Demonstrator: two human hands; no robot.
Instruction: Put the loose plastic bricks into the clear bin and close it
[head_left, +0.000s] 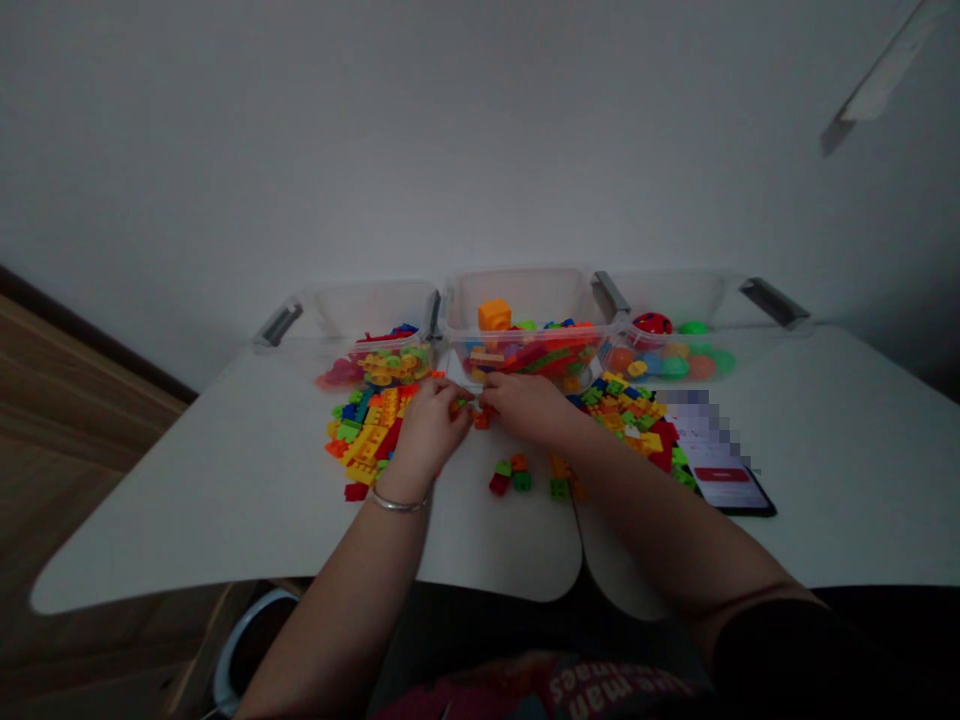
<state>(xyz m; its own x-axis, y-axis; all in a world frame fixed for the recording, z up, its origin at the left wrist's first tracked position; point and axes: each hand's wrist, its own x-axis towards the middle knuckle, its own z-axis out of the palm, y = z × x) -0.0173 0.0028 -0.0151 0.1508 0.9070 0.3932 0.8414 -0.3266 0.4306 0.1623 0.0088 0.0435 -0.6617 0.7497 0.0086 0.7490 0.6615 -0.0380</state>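
My left hand [433, 430], with a silver bangle at the wrist, has its fingers pinched around a small green building brick [459, 405]. Fingertip to fingertip with it, my right hand [529, 405] is closed on an orange building brick [481, 420]. Both bricks are partly covered by fingers, and I cannot tell if they touch each other. Just nearer to me lies a small cluster of green, red and orange bricks [511, 474]. Beside that cluster, under my right forearm, is an orange and green brick piece [559, 478].
Loose bricks form a left pile [367, 440] and a right pile [626, 410]. Behind stand a left clear bin [375, 300], a middle clear bin [525, 285] and a right clear bin [675, 295] with toys inside. A phone [724, 465] lies on the white table [225, 500] at right.
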